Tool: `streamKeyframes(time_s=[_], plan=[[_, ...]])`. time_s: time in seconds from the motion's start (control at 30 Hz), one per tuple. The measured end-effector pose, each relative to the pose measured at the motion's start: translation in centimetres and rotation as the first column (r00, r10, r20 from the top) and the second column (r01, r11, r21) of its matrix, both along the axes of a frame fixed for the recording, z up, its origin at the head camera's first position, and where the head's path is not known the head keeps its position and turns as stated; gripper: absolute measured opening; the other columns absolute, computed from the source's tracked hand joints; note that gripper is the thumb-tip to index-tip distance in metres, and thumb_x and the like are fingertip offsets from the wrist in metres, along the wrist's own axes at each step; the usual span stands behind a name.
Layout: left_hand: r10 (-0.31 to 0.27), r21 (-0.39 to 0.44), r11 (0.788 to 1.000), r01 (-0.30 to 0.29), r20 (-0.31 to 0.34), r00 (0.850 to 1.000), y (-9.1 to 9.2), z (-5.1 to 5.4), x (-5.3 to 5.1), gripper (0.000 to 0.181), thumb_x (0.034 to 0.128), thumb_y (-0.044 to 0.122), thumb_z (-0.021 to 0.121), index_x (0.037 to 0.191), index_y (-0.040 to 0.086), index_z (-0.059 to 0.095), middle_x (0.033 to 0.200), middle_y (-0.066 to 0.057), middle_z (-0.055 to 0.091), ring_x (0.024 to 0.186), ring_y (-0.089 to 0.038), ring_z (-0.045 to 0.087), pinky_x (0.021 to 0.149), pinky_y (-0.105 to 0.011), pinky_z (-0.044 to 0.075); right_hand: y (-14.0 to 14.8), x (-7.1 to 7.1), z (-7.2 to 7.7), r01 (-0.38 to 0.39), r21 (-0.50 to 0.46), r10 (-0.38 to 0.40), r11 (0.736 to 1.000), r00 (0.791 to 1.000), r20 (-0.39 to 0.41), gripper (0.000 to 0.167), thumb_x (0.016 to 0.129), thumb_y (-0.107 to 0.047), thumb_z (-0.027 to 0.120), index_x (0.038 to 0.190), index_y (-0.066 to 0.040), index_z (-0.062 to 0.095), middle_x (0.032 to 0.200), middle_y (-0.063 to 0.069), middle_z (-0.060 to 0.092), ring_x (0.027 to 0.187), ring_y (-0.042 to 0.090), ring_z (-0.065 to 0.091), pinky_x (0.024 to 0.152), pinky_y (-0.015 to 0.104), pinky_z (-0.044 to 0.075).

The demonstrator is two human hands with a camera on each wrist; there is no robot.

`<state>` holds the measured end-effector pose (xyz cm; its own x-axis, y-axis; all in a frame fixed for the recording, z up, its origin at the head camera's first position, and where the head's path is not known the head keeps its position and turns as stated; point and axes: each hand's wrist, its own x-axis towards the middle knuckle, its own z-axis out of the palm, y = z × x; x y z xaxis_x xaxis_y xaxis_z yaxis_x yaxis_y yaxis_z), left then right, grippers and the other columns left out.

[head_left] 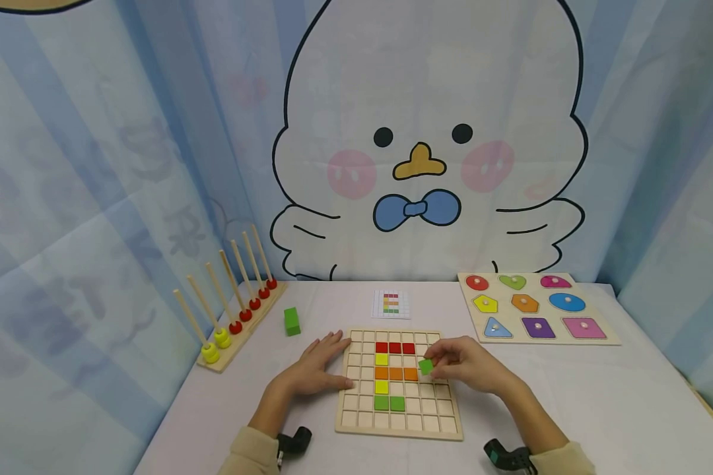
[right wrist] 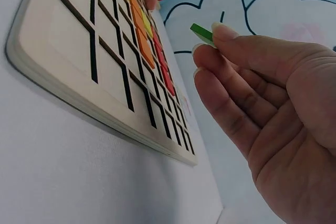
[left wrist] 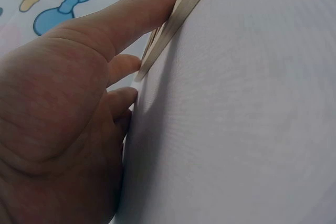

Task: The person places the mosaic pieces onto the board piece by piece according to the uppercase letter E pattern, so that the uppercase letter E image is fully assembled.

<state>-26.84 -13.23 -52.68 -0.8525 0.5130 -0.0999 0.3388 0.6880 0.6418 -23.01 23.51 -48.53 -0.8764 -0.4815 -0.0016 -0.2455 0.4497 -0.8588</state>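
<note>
Between the hands lies a wooden grid board [head_left: 416, 422]. Three red tiles [head_left: 395, 348] fill one row, with a yellow tile [head_left: 381, 359] below. Three orange tiles [head_left: 395, 374] follow, then another yellow tile [head_left: 381, 387] and two green tiles [head_left: 397, 403] side by side. The right hand [head_left: 469, 364] pinches a loose green tile [right wrist: 202, 33] between thumb and fingertips, above the board's right part. Along the board's left edge rests the left hand [head_left: 313, 367], its fingers spread; the thumb [left wrist: 131, 19] touches the frame in the left wrist view.
Behind the board lies a small pattern card [head_left: 390, 305] showing coloured squares. A green block [head_left: 292, 322] stands at the left, near a peg rack [head_left: 237, 340] with red and yellow beads. At the back right is a shape puzzle board [head_left: 546, 338].
</note>
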Motion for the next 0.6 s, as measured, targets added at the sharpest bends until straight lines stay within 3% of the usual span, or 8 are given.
streamKeyframes(time_s=[0.27,0.6], plan=[[-0.001,-0.008,1.0,0.001,0.0,1.0,0.0,0.0,0.1,0.092,0.0857,0.055,0.078,0.162,0.021,0.039,0.175,-0.006,0.021,0.164,-0.029,0.01,0.132,-0.056,0.004,-0.9,0.2,-0.3,-0.018,0.054,0.019,0.998,0.999,-0.032,0.021,0.089,-0.02,0.084,0.107,-0.012,0.076,0.088,-0.001,0.071,0.076,0.012,0.064,0.071,0.021,0.057],[-0.006,-0.004,1.0,0.006,-0.015,1.0,0.0,-0.1,0.0,0.093,0.0863,0.054,0.078,0.162,0.017,0.039,0.174,-0.01,0.021,0.163,-0.031,0.011,0.132,-0.057,0.005,-1.9,0.4,-0.4,-0.072,0.064,0.072,0.995,0.997,0.004,0.018,0.088,-0.019,0.085,0.103,-0.013,0.078,0.089,-0.001,0.073,0.074,0.014,0.066,0.071,0.022,0.06]])
